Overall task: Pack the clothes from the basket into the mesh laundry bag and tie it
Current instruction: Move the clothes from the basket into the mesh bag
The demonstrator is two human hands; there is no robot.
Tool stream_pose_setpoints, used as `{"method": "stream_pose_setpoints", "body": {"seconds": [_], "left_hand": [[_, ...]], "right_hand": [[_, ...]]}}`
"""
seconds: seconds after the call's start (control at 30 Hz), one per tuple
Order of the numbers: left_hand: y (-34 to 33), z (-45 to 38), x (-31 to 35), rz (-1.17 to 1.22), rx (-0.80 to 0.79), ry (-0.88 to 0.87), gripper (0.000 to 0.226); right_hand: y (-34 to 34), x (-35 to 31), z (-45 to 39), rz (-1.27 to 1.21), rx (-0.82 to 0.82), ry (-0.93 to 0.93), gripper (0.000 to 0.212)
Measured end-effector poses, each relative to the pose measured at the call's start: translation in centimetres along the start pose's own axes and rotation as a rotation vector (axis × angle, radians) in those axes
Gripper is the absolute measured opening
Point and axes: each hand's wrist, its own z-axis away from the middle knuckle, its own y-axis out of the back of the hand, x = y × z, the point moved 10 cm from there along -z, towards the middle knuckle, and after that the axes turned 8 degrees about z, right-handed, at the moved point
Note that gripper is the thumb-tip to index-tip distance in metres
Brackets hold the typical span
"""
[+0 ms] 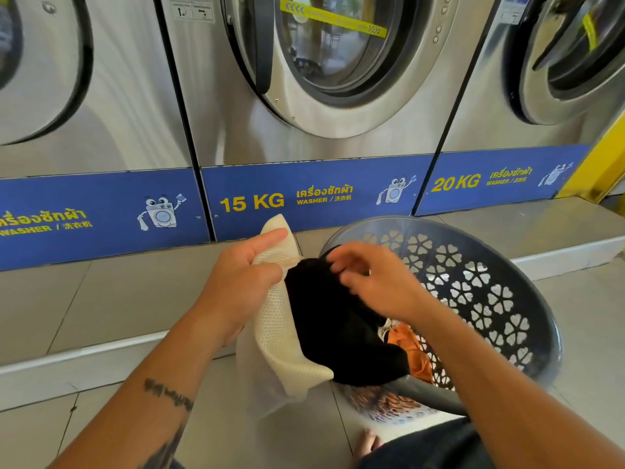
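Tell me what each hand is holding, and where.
Left hand grips the mesh bag near its top edge; right hand pinches the top of the black garment.

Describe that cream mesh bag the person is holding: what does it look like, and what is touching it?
The mesh laundry bag is cream, made of fine netted fabric that looks soft and limp. The left hand grips it near its top, so one corner sticks up above the fingers and the rest hangs folded toward the tiled floor. It hangs just left of the grey laundry basket. A black garment, held by the right hand, lies against its right side. It is not tied.
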Motion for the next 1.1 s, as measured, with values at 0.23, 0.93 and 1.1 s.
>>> {"method": "stream_pose_setpoints", "body": {"seconds": [0.23,0.93,1.1], "left_hand": [[-0.6,0.1,-0.3,-0.087,0.011,-0.013,0.058],[0.8,-0.6,-0.6,0.123,0.101,0.033,0.060],[1.2,-0.9,-0.6,0.088,0.105,0.030,0.060]], "right_hand": [[-4.6,12.0,1.1,-0.245,-0.311,-0.504,0.085],[-7.5,-4.1,1.8,0.494,-0.188,0.395,0.048],[-0.8,2.7,0.9,-0.077,-0.091,-0.051,0.079]]}}
